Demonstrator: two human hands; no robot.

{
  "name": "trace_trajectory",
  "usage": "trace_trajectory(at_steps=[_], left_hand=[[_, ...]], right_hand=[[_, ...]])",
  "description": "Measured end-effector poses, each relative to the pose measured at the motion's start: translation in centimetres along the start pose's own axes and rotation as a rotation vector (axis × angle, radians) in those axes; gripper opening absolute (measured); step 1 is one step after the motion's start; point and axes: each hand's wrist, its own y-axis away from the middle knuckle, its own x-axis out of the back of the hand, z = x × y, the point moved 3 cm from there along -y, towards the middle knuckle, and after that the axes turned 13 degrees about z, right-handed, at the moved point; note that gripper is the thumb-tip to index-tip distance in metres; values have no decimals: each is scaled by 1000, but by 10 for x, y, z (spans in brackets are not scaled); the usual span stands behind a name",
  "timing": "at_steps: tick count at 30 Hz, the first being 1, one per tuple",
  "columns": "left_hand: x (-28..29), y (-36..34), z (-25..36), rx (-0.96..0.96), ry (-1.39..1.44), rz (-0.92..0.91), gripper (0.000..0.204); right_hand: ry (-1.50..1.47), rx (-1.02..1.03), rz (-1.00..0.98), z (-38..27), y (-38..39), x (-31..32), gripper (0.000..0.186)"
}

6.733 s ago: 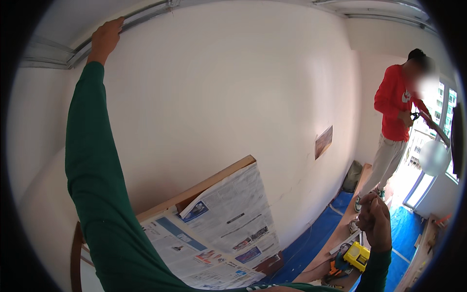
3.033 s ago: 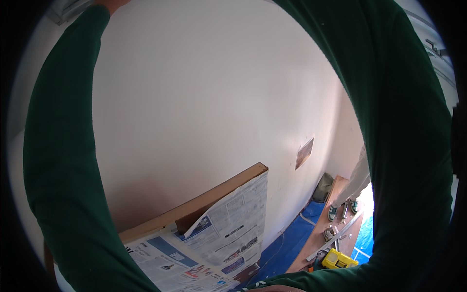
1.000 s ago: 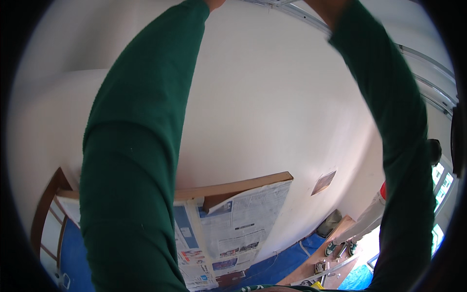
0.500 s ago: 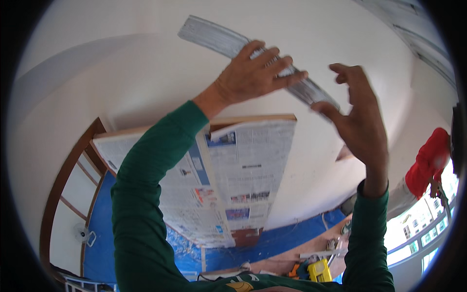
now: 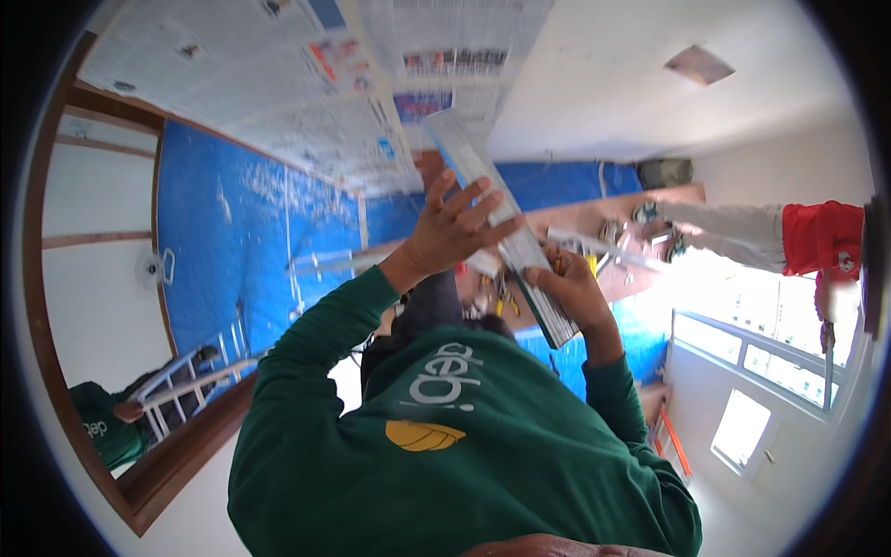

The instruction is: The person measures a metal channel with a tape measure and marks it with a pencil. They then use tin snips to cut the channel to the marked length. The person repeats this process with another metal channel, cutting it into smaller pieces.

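Note:
My left hand grips a long grey metal strip from the left, its fingers lying over the face. My right hand holds the same strip nearer its lower end, with the thumb on top. The strip is tilted diagonally in front of my green-sleeved body. Behind its upper end is a large board covered with newspaper.
A person in red stands at the right on a wooden plank holding tools and metal pieces. Blue sheeting covers the floor. A ladder and a green-clad figure are at lower left. Windows are at right.
My hands have come down from overhead near the ceiling framing to in front of my body with the metal strip. The view has tipped steeply downward. My right hand has closed onto the strip.

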Motion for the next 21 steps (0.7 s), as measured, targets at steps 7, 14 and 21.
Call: trace_trajectory(at_steps=[7, 14, 21], left_hand=[[13, 118, 1, 1380, 636, -403, 77], [30, 105, -13, 2159, 1057, 93, 57], [144, 141, -80, 1908, 718, 478, 43]], right_hand=[[212, 40, 111, 65, -10, 32, 40], [725, 653, -72, 44, 1, -46, 37], [465, 408, 42, 93, 31, -34, 49]])
